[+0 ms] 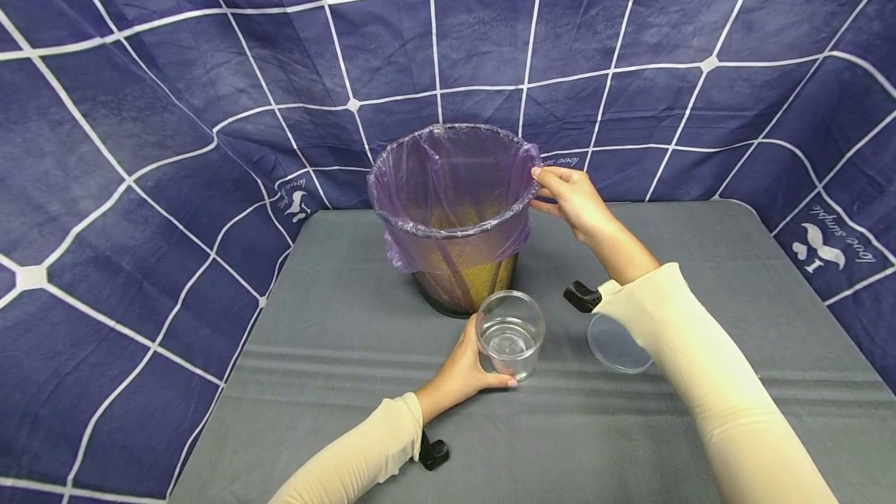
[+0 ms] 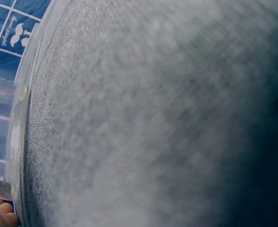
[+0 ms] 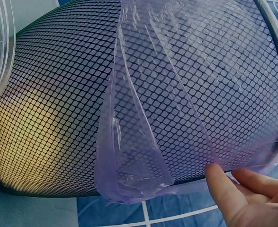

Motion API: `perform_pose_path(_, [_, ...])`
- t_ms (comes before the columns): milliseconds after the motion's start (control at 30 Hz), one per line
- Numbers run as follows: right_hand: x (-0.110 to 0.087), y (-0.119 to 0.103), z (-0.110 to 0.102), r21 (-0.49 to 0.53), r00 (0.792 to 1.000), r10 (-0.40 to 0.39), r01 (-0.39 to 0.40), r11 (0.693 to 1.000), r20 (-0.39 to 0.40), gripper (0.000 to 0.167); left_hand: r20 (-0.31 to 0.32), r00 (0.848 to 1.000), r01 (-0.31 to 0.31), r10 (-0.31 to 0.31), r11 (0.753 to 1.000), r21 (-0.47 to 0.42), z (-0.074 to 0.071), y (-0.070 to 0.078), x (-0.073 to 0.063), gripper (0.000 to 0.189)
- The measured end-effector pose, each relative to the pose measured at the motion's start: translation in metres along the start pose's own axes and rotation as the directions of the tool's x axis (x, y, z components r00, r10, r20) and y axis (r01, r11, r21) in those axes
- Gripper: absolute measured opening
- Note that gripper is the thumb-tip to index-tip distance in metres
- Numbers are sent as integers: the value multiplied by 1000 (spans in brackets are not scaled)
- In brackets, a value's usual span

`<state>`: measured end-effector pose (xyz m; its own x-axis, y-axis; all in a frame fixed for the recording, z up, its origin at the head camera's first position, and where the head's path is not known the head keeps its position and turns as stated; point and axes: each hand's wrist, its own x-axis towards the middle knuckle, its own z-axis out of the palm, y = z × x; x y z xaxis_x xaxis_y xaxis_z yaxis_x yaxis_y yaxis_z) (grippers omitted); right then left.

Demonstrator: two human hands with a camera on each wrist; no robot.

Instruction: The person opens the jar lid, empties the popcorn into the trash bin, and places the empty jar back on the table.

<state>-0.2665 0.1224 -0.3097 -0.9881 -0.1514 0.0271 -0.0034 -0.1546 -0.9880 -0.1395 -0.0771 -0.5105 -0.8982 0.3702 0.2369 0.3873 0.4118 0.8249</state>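
On the grey cloth my left hand [image 1: 467, 368] holds a clear round plastic container [image 1: 510, 337], thumb on its near side and fingers at its left. The left wrist view catches only part of the container [image 2: 13, 137] at its left edge. Behind it stands a black mesh trash can [image 1: 455, 278], lined with a translucent purple trash bag [image 1: 458, 251] folded over the rim. My right hand [image 1: 570, 197] grips the can's right rim through the bag. In the right wrist view its fingertips [image 3: 217, 172] lie against the can's side; the thumb is mostly cut off.
A clear round lid [image 1: 619, 343] lies on the grey cloth [image 1: 336, 379] to the right, partly under the right forearm. Something yellow [image 3: 30, 127] shows through the lower mesh. A blue curtain [image 1: 280, 37] with white lines hangs behind and at both sides.
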Motion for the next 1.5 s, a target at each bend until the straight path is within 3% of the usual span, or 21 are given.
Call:
perform_pose_path(100, [0,0,0,-4,1000,-2,2,1000,4,43,16,1000,-13,13,1000,-1,-3,1,-1,117])
perform_pose_path(200, [0,1,1,2,1000,-3,3,1000,10,42,33,999,12,-13,999,44,-8,5,-4,118])
perform_pose_path(333, [0,1,1,11,1000,-8,8,1000,13,41,43,996,65,-73,986,155,-18,15,-8,118])
perform_pose_path(433, [0,1,1,1,1000,-19,19,1000,21,41,30,997,57,-67,963,264,-27,26,-10,115])
perform_pose_path(500, [0,2,0,-16,999,-26,27,1000,35,43,18,999,19,-27,939,344,-33,34,-10,112])
perform_pose_path(600, [-1,4,-3,-91,996,-44,51,995,81,51,8,998,-64,67,883,464,-40,46,-11,108])
perform_pose_path(733, [-5,6,-8,-179,987,-80,105,978,142,60,16,983,-160,183,806,570,-46,59,-11,104])
perform_pose_path(833, [-12,7,-10,-264,977,-141,179,948,159,56,32,969,-208,243,746,632,-50,67,-10,103])
perform_pose_path(900, [-18,7,-12,-363,970,-190,234,902,152,52,46,963,-226,264,709,669,-53,71,-8,103])
perform_pose_path(1067, [-33,9,-14,-613,936,-310,346,711,169,50,70,966,-223,250,659,719,-59,80,-5,103])
perform_pose_path(1333, [-58,19,-15,-754,854,-428,484,445,296,61,84,982,-173,169,630,757,-68,93,0,102])
perform_pose_path(1500, [-77,25,-14,-799,846,-396,496,339,357,64,124,987,-161,104,607,778,-70,96,2,100])
